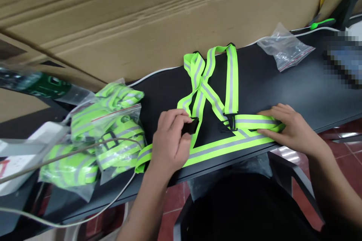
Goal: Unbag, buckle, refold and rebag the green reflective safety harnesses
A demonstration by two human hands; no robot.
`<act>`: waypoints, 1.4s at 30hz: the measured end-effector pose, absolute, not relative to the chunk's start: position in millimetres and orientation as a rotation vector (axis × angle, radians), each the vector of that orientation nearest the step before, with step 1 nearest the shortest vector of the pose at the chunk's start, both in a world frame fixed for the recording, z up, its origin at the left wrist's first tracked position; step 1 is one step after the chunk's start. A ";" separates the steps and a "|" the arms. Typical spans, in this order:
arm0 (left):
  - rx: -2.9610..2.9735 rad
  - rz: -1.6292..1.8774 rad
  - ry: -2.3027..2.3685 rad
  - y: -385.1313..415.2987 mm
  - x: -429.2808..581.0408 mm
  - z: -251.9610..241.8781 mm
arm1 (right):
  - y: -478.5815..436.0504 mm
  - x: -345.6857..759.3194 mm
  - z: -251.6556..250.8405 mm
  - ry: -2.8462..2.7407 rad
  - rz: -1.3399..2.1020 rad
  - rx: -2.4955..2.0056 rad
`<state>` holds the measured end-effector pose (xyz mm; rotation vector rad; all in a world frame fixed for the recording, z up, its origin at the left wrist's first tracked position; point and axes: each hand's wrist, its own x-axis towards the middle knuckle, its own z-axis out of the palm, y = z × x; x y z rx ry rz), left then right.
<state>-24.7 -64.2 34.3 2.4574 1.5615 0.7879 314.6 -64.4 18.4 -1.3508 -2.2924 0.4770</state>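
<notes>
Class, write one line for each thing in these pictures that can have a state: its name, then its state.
Reflective harness: unfolded, straps crossing
Left hand: closed on a black buckle
Black buckle: held; fastening unclear
Other buckle: not held; fastening unclear
Right hand: on the lower strap, fingers and thumb apart
Bagged harnesses: packed, piled
Clear zip bag: crumpled

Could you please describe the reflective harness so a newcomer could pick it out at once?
Start at the black table before the cardboard. Touched by the left hand and right hand, right of the bagged bundles, lies the green harness with grey stripes. Unlike those bundles, it is unbagged, its straps spread and crossing.
</notes>
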 end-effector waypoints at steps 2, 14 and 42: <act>2.483 0.626 1.557 -65.3 -19.7 35.6 | -65.3 314.5 21.2 -2.262 0.507 -1.355; 2.822 0.416 1.146 -55.8 46.2 40.5 | -98.9 346.2 19.9 -2.075 0.180 -1.494; 3.011 0.453 1.080 16.2 86.0 68.0 | -101.6 334.5 -4.1 -2.048 0.037 -1.300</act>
